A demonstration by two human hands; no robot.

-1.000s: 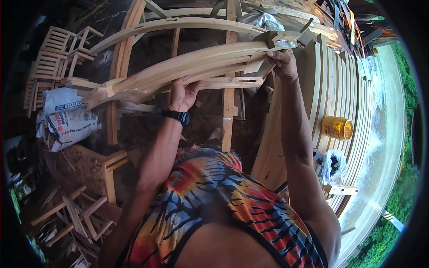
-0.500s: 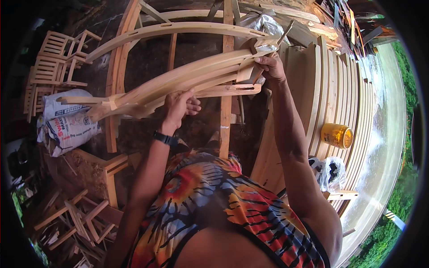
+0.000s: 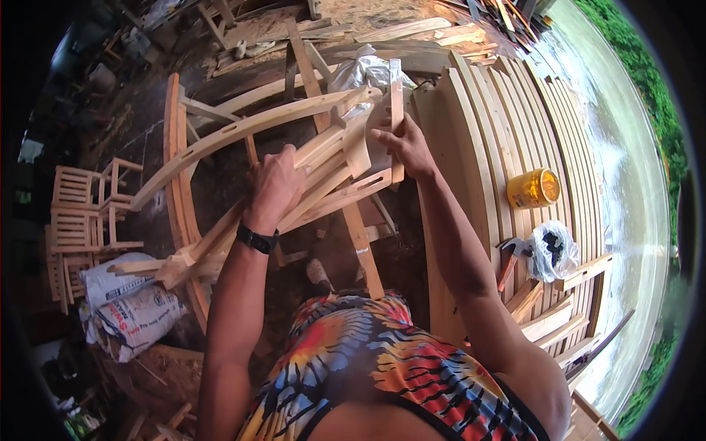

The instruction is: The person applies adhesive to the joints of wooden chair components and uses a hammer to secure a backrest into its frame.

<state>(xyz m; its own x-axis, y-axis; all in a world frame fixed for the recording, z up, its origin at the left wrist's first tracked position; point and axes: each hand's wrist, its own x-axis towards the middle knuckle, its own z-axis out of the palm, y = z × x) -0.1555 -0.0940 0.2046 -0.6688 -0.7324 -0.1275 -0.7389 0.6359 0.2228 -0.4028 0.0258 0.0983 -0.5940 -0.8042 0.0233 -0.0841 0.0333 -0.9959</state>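
My left hand [image 3: 278, 184], with a dark watch on its wrist, is closed over the top of a pale wooden frame of long rails [image 3: 320, 165]. The frame slants from the sacks at the left up toward my right hand. My right hand [image 3: 408, 149] grips a short, flat wooden strip [image 3: 397, 110], held nearly upright at the frame's far end. Its thumb points left, and some fingers are hidden behind the strip. Past my left hand lies a long curved rail with slots [image 3: 250, 134]. A slotted rail [image 3: 346, 195] shows on the near side of the frame.
Wooden beams [image 3: 357, 242] support the pieces. At right, stacked boards [image 3: 485, 147] carry a yellow jar [image 3: 533, 189], a hammer [image 3: 509, 261] and a plastic bag [image 3: 551, 250]. Printed sacks [image 3: 140, 316] and small slatted chairs [image 3: 77, 189] are at left. A silvery bag [image 3: 360, 72] sits beyond.
My right hand has left the frame's far end and now holds the flat strip upright. My left hand has moved from the frame's near side to over its top. The whole view has shifted.
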